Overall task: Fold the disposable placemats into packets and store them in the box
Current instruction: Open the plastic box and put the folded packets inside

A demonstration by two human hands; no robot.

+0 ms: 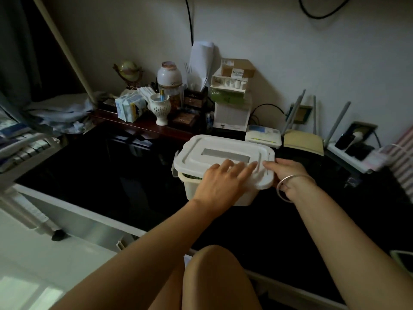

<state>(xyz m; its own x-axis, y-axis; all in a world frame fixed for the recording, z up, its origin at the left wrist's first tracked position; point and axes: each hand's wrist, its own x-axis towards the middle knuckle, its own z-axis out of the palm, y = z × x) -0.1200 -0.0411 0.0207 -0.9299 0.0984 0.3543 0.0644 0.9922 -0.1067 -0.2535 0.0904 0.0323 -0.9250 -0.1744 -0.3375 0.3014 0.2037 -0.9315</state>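
Note:
A white plastic box (196, 192) stands in the middle of the dark table. Its white lid (214, 148) with a grey handle strip lies on top, sitting slightly askew. Something green shows through the gap under the lid at the box's left side. My left hand (220, 181) rests flat on the near part of the lid, fingers spread. My right hand (288, 170), with a silver bangle on the wrist, grips the lid's near right corner. No loose placemat is in view.
The glossy black table (100, 175) has clutter along the back: a white vase (159, 108), tissue packs, a globe, stacked small boxes (231, 104), a modem (263, 136) and a router with antennas (304, 142). A power strip sits at the right. My knee is below.

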